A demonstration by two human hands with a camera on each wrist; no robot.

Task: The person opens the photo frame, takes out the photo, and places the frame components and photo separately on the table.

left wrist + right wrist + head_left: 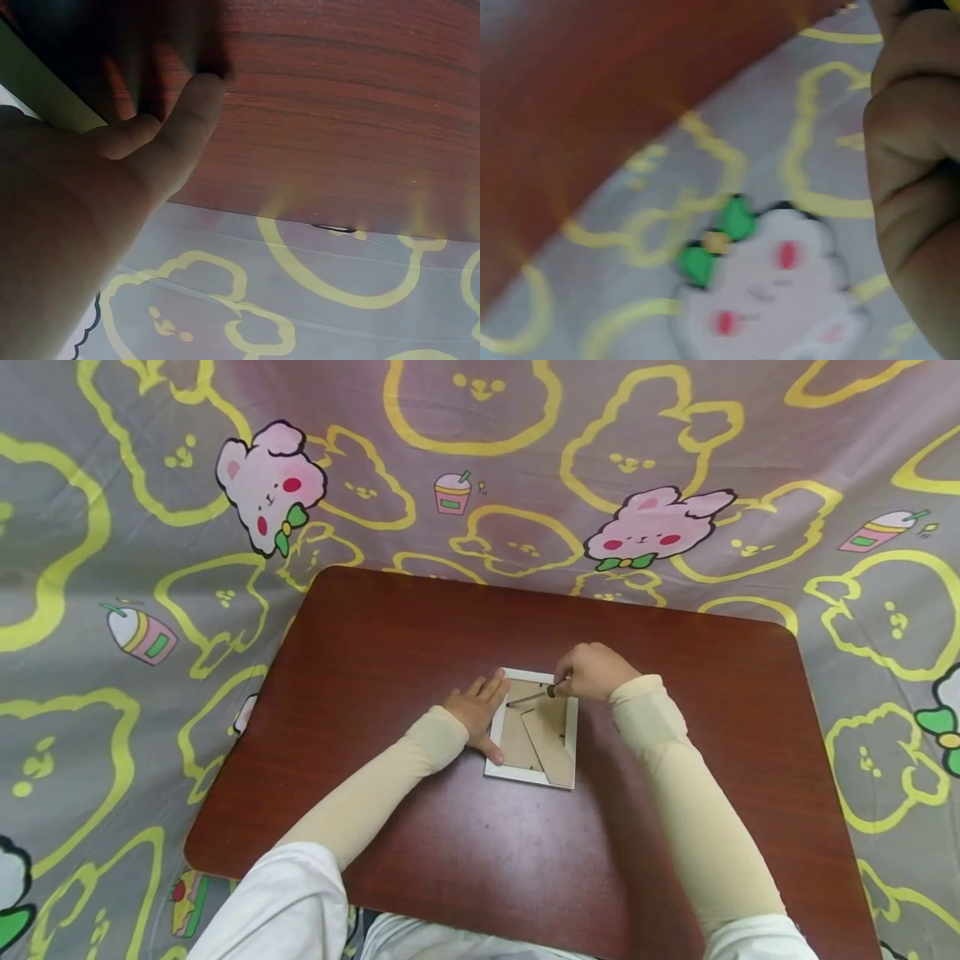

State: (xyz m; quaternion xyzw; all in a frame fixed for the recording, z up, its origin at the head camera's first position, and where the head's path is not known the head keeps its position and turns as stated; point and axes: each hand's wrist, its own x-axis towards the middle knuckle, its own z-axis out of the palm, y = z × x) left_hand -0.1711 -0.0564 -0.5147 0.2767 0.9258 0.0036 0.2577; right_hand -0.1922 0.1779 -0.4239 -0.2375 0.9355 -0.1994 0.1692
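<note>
2 bare hands work at a white-edged picture frame (531,777), which lies back side up near the middle of a reddish-brown table (375,652). Taking the frame as the clock, with 12 o'clock at the far side, the left hand (474,712) lies at 9 o'clock, its fingers spread wide: a fingertip touches the border at 11 o'clock and the thumb rests on it at 8 o'clock.

At 2 o'clock the right hand (596,672) is curled narrow around the handle end of a slim tool (530,698), much like a screwdriver. Its thin shaft slants across the beige backing (513,735) from 1 o'clock, the tip at a small dark tab near 10 o'clock; whether it presses there, I cannot tell. More dark tabs sit around the border's inner edge. A beige strut (546,742) lies flat on the backing and slants toward 5 o'clock.

Cream oversleeves (382,789) cover both forearms, arriving from 8 and 4 o'clock. Beyond the table, from 9 through 12 to 3 o'clock, hangs a grey cloth (517,539) printed with yellow-outlined animals.
</note>
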